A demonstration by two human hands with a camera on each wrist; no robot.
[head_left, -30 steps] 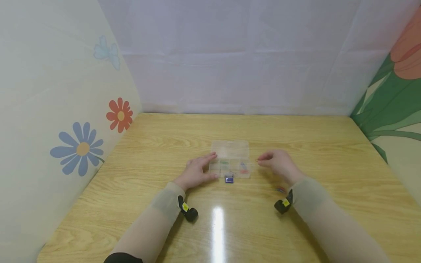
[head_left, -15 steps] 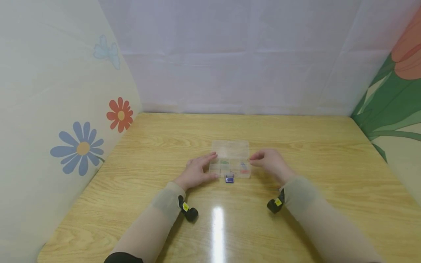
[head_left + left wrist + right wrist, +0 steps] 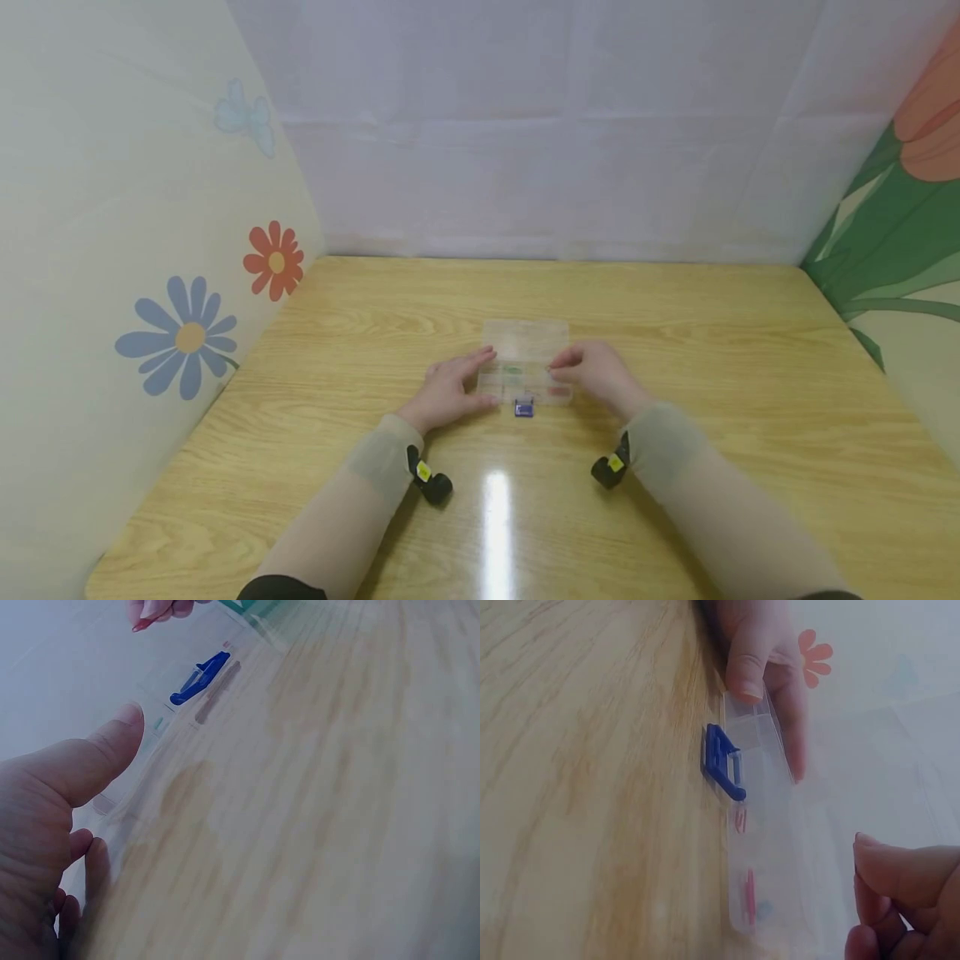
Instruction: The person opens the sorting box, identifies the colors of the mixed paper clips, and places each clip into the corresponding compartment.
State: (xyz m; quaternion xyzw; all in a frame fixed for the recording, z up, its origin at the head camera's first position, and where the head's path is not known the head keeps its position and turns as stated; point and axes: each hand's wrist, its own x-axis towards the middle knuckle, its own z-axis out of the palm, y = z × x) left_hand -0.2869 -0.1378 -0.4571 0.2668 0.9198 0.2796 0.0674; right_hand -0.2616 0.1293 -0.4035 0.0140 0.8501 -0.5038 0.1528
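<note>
Fingers (image 3: 904, 870) of the right hand (image 3: 600, 377) meet at the tips, thumb against forefinger, pinching what looks like a small reddish piece (image 3: 139, 627), too tiny to name surely; they hang over the right side of a clear compartment box (image 3: 491, 390) on the table (image 3: 570, 533). Nearest, the box's blue latch (image 3: 523, 408) juts from the middle of its near side. Red pieces (image 3: 558, 391) lie in the near right compartment. At the left end, the left hand (image 3: 446, 393) has its fingers spread and fairly straight, thumb by the near corner, seemingly steadying the box. Farther in, green pieces (image 3: 512, 370) lie in a far compartment, left of the right fingertips. Beyond, the lid (image 3: 525, 340) lies folded back, and a white cloth (image 3: 525, 133) hangs past the table's far edge.

Placing a small piece into a compartment seems the step in hand; the next move likely calls for lowering the fingertips between the dividers, then loosening the pinch.
</note>
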